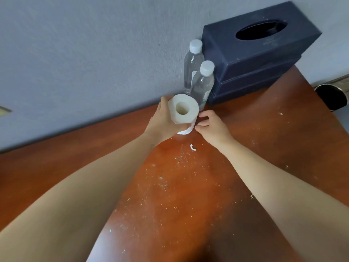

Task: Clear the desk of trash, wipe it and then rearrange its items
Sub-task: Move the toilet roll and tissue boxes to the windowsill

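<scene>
**ROLL IN HAND, WIPING NOT YET BEGUN**

Found paper roll [184, 109] gripped in left hand [160, 121], fingers [164, 100] curled round its side, tilted core-up near the back wall, just before two bottles [200, 82]. Found right hand [213, 127] pinching the loose end, judged ready to tear a sheet. Noted as white, thick, hollow-centred. Recorded crumbs [170, 182] across the surface [264, 138]
</scene>
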A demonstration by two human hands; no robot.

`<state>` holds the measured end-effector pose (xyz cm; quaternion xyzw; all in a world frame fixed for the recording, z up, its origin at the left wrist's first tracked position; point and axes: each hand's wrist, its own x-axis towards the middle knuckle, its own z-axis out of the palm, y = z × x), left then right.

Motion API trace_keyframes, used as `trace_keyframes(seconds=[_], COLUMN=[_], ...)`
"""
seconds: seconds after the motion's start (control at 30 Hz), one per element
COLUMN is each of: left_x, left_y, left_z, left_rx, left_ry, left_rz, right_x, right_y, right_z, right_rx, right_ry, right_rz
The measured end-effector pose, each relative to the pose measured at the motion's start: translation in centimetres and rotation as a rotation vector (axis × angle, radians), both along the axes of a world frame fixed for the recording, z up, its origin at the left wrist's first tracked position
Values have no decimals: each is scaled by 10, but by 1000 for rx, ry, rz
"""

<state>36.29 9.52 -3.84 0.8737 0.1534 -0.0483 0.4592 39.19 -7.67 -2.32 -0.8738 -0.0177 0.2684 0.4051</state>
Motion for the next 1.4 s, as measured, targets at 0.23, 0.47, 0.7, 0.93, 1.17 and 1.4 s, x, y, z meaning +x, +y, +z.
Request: trace_keyframes(seconds=[0.23,0.47,0.7,0.93,1.17,1.4], left_x=[-1,3,13,18,16,11], left_y=[12,23,33,42,45,45], left_z=[4,4,1,-4,-8,-12], left_rx=[-72,-75,-95,-109,-135,-122], left_ry=[-66,-77,-89,-83,-50,-26], left_rz=[99,112,142,158,164,134], right_x=[13,23,35,46,49,45], right_y=[3,15,26,30,39,48], right_z=[6,3,-5,-13,-24,-30], right_rx=[15,102,190,224,189,225], right_ry=[-27,-7,-25,-61,-116,-108], right_rz=[-139,-162,-294,-399,-408,-420])
